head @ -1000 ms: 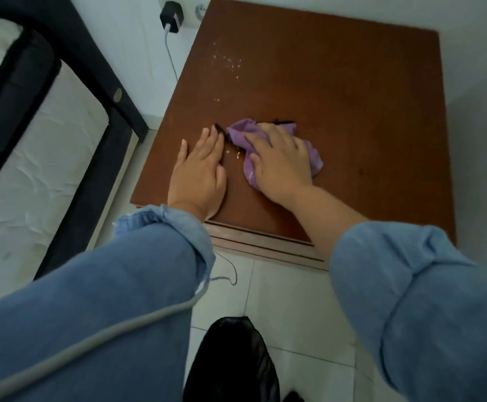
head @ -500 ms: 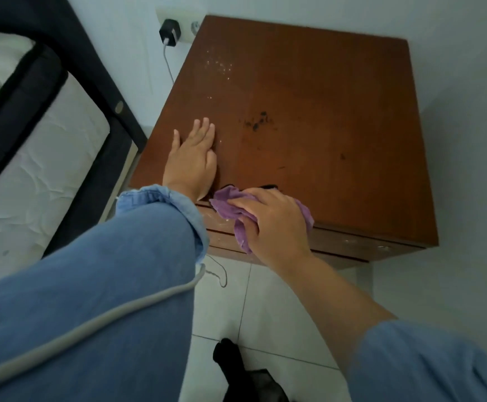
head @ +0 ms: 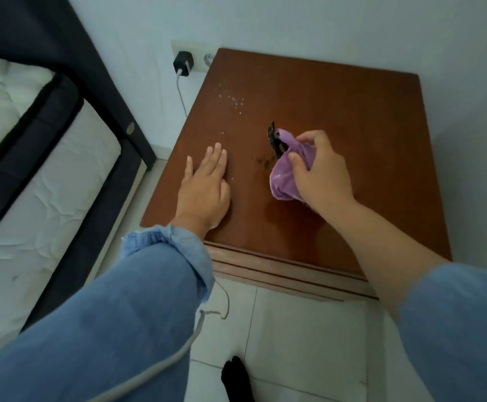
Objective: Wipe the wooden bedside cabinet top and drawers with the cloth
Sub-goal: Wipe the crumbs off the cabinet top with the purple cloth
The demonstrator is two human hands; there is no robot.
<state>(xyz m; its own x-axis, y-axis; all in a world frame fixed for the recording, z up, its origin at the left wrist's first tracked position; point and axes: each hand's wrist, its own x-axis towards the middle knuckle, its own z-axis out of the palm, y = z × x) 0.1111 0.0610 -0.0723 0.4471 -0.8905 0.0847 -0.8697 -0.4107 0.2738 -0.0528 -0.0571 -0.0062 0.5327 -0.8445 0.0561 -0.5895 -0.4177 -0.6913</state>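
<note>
The wooden bedside cabinet (head: 352, 117) shows its brown top from above. My right hand (head: 320, 175) grips a bunched purple cloth (head: 284, 175) near the middle of the top, pressing it against a line of dark dirt (head: 272, 140). More dark specks (head: 261, 161) lie just left of the cloth. Pale crumbs (head: 230, 98) are scattered near the back left corner. My left hand (head: 204, 190) rests flat on the top near the front left edge, fingers together, holding nothing. The drawer fronts (head: 280, 274) show only as a thin strip below the top.
A bed with a white mattress (head: 33, 198) and dark frame (head: 97, 91) stands to the left. A black charger (head: 183, 63) sits in a wall socket behind the cabinet, its cable hanging to the tiled floor (head: 294, 329). White walls enclose the cabinet at back and right.
My right hand has carried the cloth from the front edge of the cabinet back to the middle of the top, against the dark dirt. The left hand stays flat on the top.
</note>
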